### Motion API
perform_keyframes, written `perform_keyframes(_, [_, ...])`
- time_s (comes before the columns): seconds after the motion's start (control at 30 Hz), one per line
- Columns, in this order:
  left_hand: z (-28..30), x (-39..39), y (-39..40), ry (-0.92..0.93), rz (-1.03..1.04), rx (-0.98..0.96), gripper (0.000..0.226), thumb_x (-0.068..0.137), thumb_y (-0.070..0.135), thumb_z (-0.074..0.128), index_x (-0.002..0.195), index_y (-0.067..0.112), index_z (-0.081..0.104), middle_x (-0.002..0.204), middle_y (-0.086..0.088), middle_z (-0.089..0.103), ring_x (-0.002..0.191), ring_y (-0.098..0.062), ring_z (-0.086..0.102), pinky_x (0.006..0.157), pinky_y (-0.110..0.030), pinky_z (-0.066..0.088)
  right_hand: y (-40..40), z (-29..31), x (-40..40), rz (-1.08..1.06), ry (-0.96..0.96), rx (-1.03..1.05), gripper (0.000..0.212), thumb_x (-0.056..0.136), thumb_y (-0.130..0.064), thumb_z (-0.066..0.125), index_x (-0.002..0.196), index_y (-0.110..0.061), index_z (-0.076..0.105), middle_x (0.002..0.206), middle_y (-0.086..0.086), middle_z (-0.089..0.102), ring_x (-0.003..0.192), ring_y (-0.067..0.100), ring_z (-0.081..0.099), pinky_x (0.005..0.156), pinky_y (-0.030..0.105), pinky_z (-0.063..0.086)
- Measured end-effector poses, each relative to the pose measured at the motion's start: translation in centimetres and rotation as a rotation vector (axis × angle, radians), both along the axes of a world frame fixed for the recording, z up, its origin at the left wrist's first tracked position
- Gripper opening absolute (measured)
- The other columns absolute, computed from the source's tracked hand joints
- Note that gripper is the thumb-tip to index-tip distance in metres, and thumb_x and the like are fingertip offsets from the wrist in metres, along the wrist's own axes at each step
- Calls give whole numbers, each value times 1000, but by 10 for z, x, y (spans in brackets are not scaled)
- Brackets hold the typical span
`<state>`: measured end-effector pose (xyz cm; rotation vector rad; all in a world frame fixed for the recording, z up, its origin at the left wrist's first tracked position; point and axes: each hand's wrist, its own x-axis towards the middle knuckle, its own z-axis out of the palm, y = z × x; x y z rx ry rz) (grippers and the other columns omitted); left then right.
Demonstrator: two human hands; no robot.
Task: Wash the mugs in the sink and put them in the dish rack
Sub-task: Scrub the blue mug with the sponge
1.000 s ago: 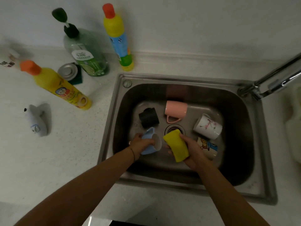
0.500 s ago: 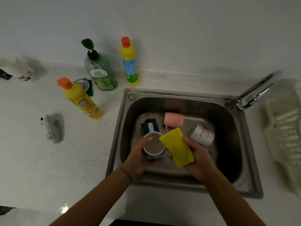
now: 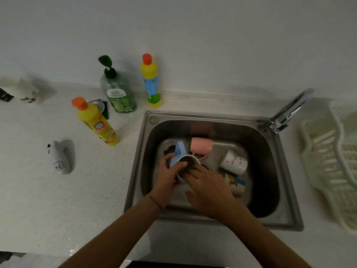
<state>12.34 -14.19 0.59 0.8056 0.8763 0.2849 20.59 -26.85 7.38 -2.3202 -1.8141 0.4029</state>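
Observation:
Above the steel sink (image 3: 287,192), my left hand (image 3: 167,176) grips a light blue mug (image 3: 178,152), tilted with its handle pointing away from me. My right hand (image 3: 209,188) has its fingers pushed into the mug's mouth, and the yellow sponge it held is out of sight there. On the sink floor lie a pink mug (image 3: 201,146), a white flowered mug (image 3: 233,162) and a cartoon-printed mug (image 3: 236,184). A black mug (image 3: 169,149) shows only partly behind the blue one. The white dish rack (image 3: 332,161) stands to the right of the sink.
The faucet (image 3: 287,111) rises at the sink's back right corner. Left of the sink stand a yellow bottle (image 3: 96,122), a green soap dispenser (image 3: 118,93) and a tall yellow and blue bottle (image 3: 150,82). A small white object (image 3: 59,157) lies on the counter.
My left hand has tilted the blue mug, and my right hand has pushed the yellow sponge into its mouth, out of sight. The view has pulled back and the dish rack shows more.

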Motion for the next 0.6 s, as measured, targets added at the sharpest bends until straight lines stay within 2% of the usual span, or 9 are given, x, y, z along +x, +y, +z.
perform_keyframes(0.1, [-1,1,-1,-26,0,-29,83,62,32,86,135,32,47,142,-11,49,121,-36,59,72,-33,61,4,-3,6,7,54,-20,53,97,-27,59,147,-23,44,149,-1,49,132,16,48,99,30,51])
perform_keyframes(0.27, [2,4,-6,-41,-45,-99,87,73,22,83,146,32,37,143,-15,50,123,-38,59,75,-39,60,12,-10,9,14,-14,-53,45,97,-27,60,140,-21,49,135,2,61,119,19,57,89,36,55])
perform_keyframes(0.37, [10,-3,11,0,-209,-123,92,70,40,85,148,39,36,146,-12,48,128,-36,55,78,-47,61,5,-4,18,164,-91,-122,47,97,-20,57,143,-19,47,138,5,58,122,24,54,91,40,53])
perform_keyframes(0.47, [17,-7,25,100,-362,-49,78,70,53,79,139,39,47,142,-9,48,127,-34,54,88,-54,60,-1,-1,25,297,-157,-204,53,97,-19,60,147,-16,44,144,9,53,132,27,48,103,43,47])
perform_keyframes(0.6, [13,-4,16,148,-351,-142,87,54,70,87,128,26,69,134,-15,63,124,-37,60,85,-52,60,0,-2,26,351,-181,-238,52,95,-19,62,145,-14,46,141,11,55,129,27,49,103,43,48])
